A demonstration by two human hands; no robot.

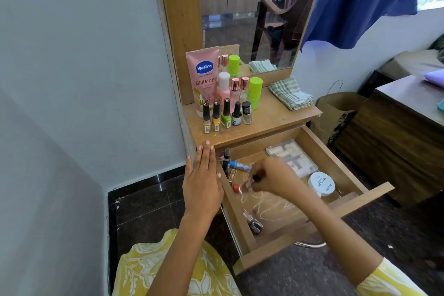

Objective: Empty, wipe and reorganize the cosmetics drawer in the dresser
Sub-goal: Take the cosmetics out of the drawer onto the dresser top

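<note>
While the wooden pull-out drawer point(312, 144) of the dresser stands fully open, the right hand point(271, 179) reaches into its middle and pinches a small bottle with a dark cap point(252, 181); blur hides which fingers close on it. I judge this to be the emptying step, with the hand picking out one piece at a time. The left hand point(201, 182) is flat, fingers pressed together and straight, resting against the drawer's left wall near the front edge of the wooden desk top point(283, 115), probably to steady the drawer as it is emptied.

Much remains inside. A blue tube point(239, 165) lies by the left wall with a dark spray bottle point(226, 160) just behind it, a small red-capped item point(236, 187) sits near the right hand, and a dark-capped bottle lying on its side point(253, 222) rests toward the drawer front. A clear plastic case of pale pieces point(290, 157) fills the back right corner, and a round white tub point(322, 184) stands just in front of it.

On the desk top, a row of five nail polish bottles point(227, 114) stands in front of a pink Vaseline tube point(204, 77), a white-capped pink bottle point(223, 89) and a lime-green container point(255, 90), grouped upright at the left, apparently so they stay clear of the work. A folded green-and-white striped cloth point(290, 94) lies at the right, well apart, seemingly kept ready for the wiping, which has not begun.
</note>
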